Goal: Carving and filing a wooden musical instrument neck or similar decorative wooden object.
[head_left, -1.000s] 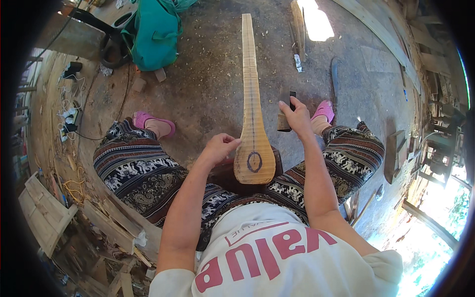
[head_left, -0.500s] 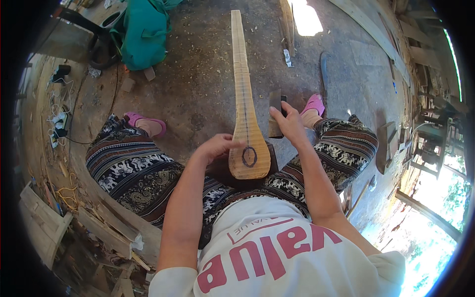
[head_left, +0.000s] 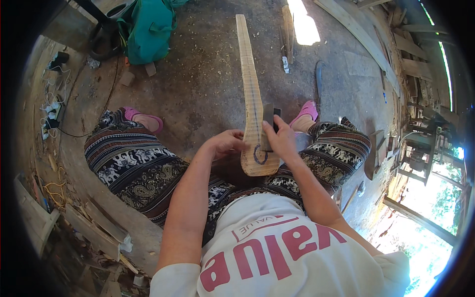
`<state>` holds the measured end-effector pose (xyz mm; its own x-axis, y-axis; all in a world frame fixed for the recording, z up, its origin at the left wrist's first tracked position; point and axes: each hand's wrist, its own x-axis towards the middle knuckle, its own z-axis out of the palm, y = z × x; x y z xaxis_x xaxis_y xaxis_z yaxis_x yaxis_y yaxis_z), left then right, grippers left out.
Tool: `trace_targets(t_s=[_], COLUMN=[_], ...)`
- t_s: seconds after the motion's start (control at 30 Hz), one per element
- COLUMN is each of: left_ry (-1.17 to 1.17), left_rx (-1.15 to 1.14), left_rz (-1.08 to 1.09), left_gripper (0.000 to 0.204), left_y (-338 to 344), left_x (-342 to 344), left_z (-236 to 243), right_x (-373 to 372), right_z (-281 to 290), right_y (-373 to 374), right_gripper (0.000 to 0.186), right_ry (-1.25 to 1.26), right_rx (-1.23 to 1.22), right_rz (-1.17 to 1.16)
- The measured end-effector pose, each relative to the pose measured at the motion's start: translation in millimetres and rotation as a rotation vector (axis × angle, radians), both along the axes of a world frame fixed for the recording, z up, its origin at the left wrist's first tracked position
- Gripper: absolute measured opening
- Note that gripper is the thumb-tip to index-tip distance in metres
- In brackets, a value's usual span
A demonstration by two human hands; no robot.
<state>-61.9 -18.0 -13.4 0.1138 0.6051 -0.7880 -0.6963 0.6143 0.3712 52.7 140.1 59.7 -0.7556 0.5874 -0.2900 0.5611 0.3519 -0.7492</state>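
Observation:
A long-necked, lute-shaped wooden piece (head_left: 255, 119) lies over my lap, its neck pointing away from me. A dark line runs down its middle to a drawn ring (head_left: 260, 154) near the rounded end. My left hand (head_left: 228, 143) grips the left edge of the wide part, fingertips at the wood. In my right hand (head_left: 282, 140) is a flat, dark rectangular block (head_left: 267, 119), held along the right edge of the piece and partly over its face. The fingers on the block's far side are partly hidden.
A green bag (head_left: 148, 32) stands at the far left, near a power strip with white cables (head_left: 54, 106). Wood chips litter the floor. Planks (head_left: 358, 37) lie at the far right, and a curved blade-like strip (head_left: 319, 79) lies beyond my right foot. Scrap boards (head_left: 94, 232) are at lower left.
My right hand has brought the dark block leftward, from beside the wooden piece to its right edge. The piece has turned slightly, and my left hand sits farther along its left edge.

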Motion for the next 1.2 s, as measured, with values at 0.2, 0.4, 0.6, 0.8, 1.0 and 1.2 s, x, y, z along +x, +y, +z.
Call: trace_targets(t_s=[0.2,0.4,0.6,0.8,1.0,1.2], left_ry=[0.085,0.062,0.076,-0.338,-0.225,-0.353], left_rx=[0.282,0.212,0.056,0.133,0.093,0.207], left_rz=[-0.316,-0.114,0.107,0.4,0.289,0.515], left_gripper=[0.083,0.053,0.033,0.034,0.041,0.036], left_y=[-3,4,11,25,47,51], left_x=[-1,4,-1,-2,-15,-12], left_z=[16,-20,-19,-45,-60,-70], right_x=[10,1,-3,8,-27,-13], right_z=[4,-13,-5,22,0,-2], right_y=[-19,-6,-15,-75,-27,49], right_gripper=[0.03,0.032,0.031,0.029,0.027,0.045], right_ry=[-0.111,-0.178,-0.166,-0.331,-0.239,-0.127], right_rx=[0.116,0.108,0.105,0.289,0.287,0.149], right_rz=[0.034,0.019,0.049,0.383,0.308,0.021])
